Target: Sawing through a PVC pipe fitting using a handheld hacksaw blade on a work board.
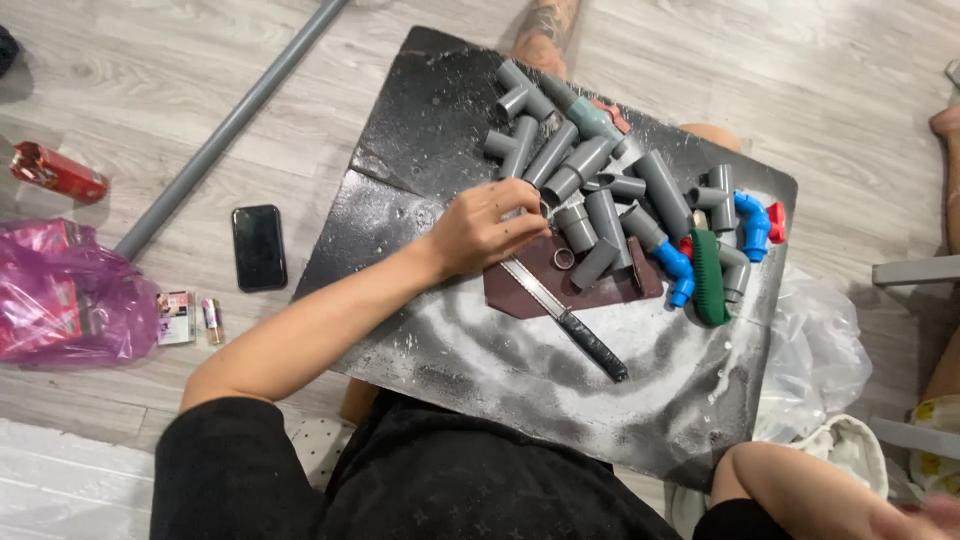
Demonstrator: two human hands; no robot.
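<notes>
Head view: a dark, dust-speckled square board point(480, 370) is being shown across the centre of the frame, laid over the person's lap. The left hand point(485, 228) is being held at centre frame, fingers curled, fingertips point(528, 215) pressed in at the near edge of a heap of short grey plastic pipe pieces and tee fittings point(590, 170); whether one piece is being pinched cannot be told. The heap is being shown in the upper centre of the board, spreading toward the upper right. A flat brown sheet point(530, 285) is lying under the heap's lower edge, just right of the hand, with a small grey ring point(564, 258) resting on it. A long thin saw blade with a black taped handle point(575, 325) is lying diagonally from the hand toward lower centre. Blue pipe elbows point(752, 225) and a green ribbed brush-like piece point(708, 275) are lying at the right edge of the heap.

The right hand point(925, 515) is being seen blurred at the lower right corner, well apart from the board's things; its grip cannot be told.

A long grey pipe point(235, 120) is lying on the wooden floor in the upper left, a black phone point(259, 247) beside it, a pink plastic bag point(65, 295) at the left edge, and a clear plastic bag point(820, 350) at the right.
</notes>
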